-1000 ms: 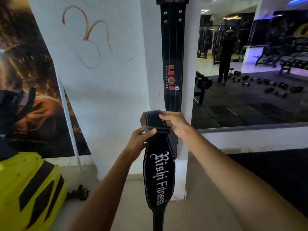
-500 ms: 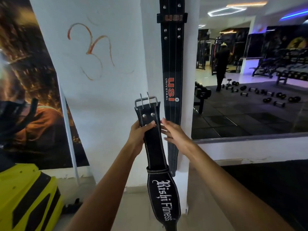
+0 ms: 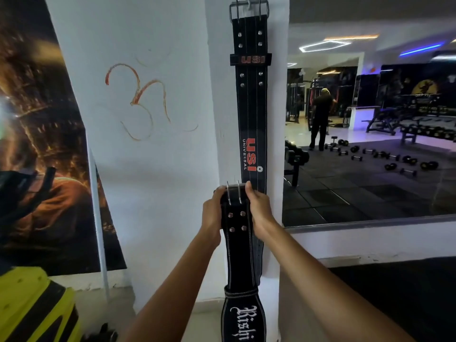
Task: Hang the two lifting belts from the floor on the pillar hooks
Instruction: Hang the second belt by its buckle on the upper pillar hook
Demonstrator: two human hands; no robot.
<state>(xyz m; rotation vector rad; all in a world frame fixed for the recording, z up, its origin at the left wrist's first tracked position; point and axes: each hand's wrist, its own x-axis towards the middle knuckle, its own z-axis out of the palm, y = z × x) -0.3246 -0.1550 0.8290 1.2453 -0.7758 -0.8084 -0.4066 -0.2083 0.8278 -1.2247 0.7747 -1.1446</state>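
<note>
A black belt lettered USI point(image 3: 251, 114) hangs flat against the white pillar point(image 3: 217, 95), its metal buckle point(image 3: 248, 8) caught on a hook at the top edge of view. I hold a second black belt point(image 3: 238, 255) with white gothic lettering upright in front of the pillar. My left hand point(image 3: 212, 215) grips its left edge just below the two-pronged buckle point(image 3: 234, 192). On its right edge, my right hand point(image 3: 259, 211) grips at the same height. The belt's lower end runs out of view at the bottom.
A large wall mirror point(image 3: 370, 144) to the right reflects the gym floor, scattered dumbbells and a standing person. A dark poster point(image 3: 44, 144) leans at the left. Something yellow and black point(image 3: 34, 307) sits at bottom left. A red mark point(image 3: 138, 99) is painted on the pillar.
The buckle end was unfolded and the belt raised. My right hand, open half a second ago, now grips the belt's right edge. The view has tilted up, revealing the hung belt's buckle.
</note>
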